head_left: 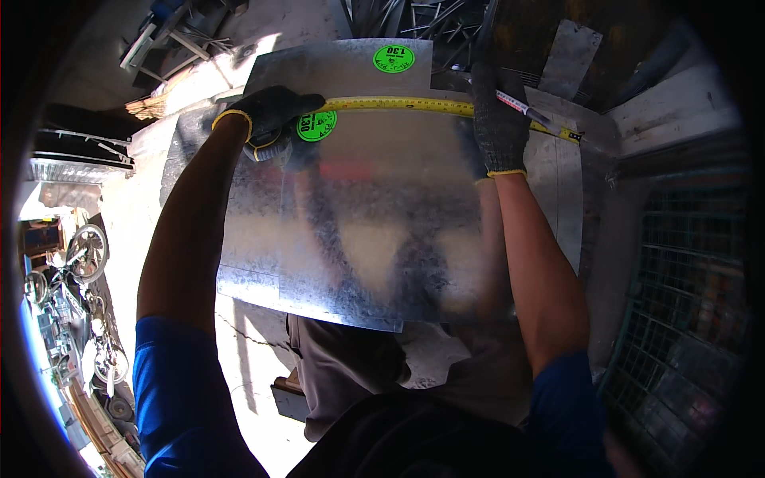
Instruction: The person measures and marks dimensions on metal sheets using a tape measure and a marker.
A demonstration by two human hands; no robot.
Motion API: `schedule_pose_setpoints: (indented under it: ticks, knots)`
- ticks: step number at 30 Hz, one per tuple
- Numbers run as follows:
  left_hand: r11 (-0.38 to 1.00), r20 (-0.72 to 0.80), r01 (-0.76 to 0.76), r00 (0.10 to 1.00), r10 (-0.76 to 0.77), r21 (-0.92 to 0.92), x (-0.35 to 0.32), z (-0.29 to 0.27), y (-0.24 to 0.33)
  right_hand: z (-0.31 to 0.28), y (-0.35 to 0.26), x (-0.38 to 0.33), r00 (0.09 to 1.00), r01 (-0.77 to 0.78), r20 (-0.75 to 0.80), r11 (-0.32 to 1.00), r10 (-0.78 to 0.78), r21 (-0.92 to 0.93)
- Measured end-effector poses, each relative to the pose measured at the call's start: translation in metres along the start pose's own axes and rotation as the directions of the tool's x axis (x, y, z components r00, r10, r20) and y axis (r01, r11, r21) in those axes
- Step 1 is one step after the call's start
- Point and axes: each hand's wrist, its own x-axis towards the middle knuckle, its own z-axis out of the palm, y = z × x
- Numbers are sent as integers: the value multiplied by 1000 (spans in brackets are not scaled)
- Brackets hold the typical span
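A shiny galvanised metal sheet (374, 223) lies in front of me, with a round green sticker (316, 125) near its upper left. A yellow measuring tape (398, 103) stretches across its top part. My left hand (271, 111), in a dark glove with a yellow cuff, holds the tape's case at the sheet's left side, beside that sticker. My right hand (498, 119), gloved the same, presses on the tape further right and holds a white pen (526, 111) whose tip points to the right.
A second metal sheet (351, 64) with a green sticker (394, 57) lies behind the first. Scrap metal rods (422, 20) pile up at the back. A wire mesh cage (685, 303) stands at the right. Wheeled things (88, 255) stand at the far left.
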Motion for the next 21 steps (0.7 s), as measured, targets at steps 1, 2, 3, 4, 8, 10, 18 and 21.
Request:
schedule_pose_setpoints:
  ticks: [1, 2, 3, 4, 8, 10, 18, 21]
  knots:
    - [1000, 6, -28, 1000, 28, 7, 2, -1, 0, -5, -11, -20, 966, -260, 5, 964, 260, 52]
    - [997, -34, -49, 998, 52, 67, 2, 1, -2, -17, -23, -36, 954, -300, 38, 952, 298, 63]
    - [996, 4, -90, 996, 90, -8, 4, 3, -2, -30, -36, -55, 946, -313, 101, 949, 308, 41]
    - [990, -36, -140, 989, 141, 28, 2, 6, -4, -42, -50, -69, 925, -351, 151, 936, 350, -18]
    - [809, -282, -291, 832, 478, 511, -24, 22, -16, -82, -110, -102, 924, -335, 245, 931, 295, 142]
    - [825, -363, -240, 810, 461, 512, -46, 28, -22, -104, -142, -127, 919, -363, 237, 913, 317, 187]
    - [883, -596, -246, 662, 455, 400, -123, 65, -6, -150, -152, -161, 900, -416, -20, 871, 436, 261]
    - [879, -599, -216, 661, 452, 425, -141, 70, -1, -150, -142, -158, 880, -443, -23, 838, 474, 319]
